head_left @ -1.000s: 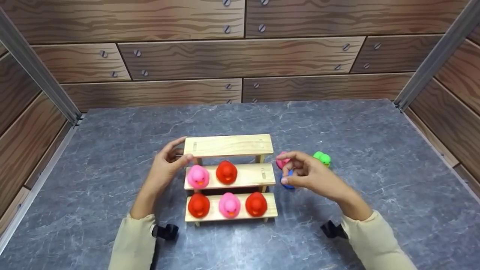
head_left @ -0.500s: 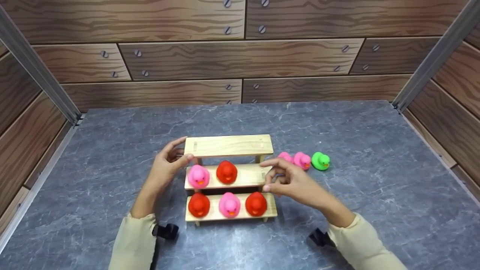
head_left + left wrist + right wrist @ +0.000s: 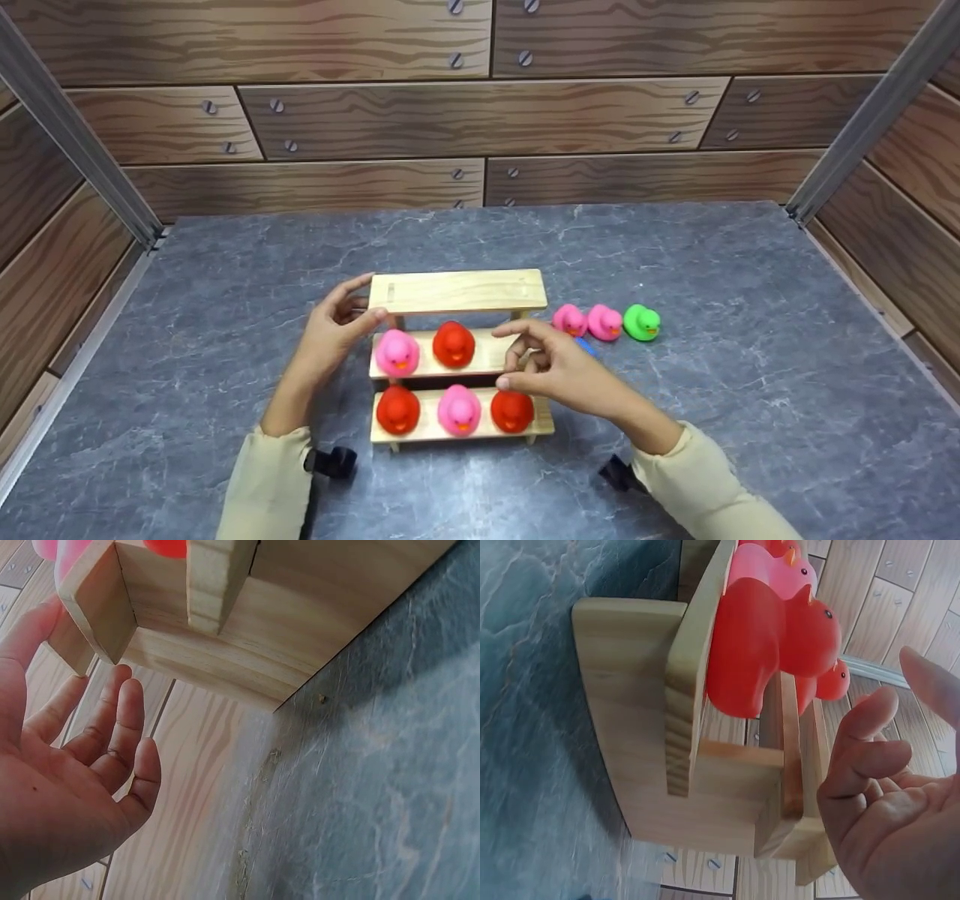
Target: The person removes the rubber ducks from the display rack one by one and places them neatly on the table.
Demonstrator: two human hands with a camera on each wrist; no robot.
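Note:
A three-step wooden stand [image 3: 457, 291] carries rubber ducks. A pink duck [image 3: 397, 353] and a red duck [image 3: 453, 345] sit on its middle step. Along the bottom step stand a red duck [image 3: 397, 410], a pink duck [image 3: 459, 410] and another red duck [image 3: 513, 412]. My left hand [image 3: 330, 337] grips the top step's left end, thumb at the front edge and forefinger at the back corner. Over the right part of the middle step hovers my right hand [image 3: 559, 367], fingers loosely bent, a gap between thumb and forefinger, nothing in it. The right wrist view shows its bare palm [image 3: 907, 832].
To the stand's right, two pink ducks [image 3: 604, 322] and a green duck [image 3: 642, 322] stand in a row on the grey marbled table [image 3: 720, 270]. A blue object [image 3: 585, 346] is mostly hidden behind my right hand. Wood-patterned walls [image 3: 480, 116] enclose the table.
My right hand has moved left from beside the blue and pink ducks to above the middle step, uncovering the pink ducks. My left hand and the stand have stayed put.

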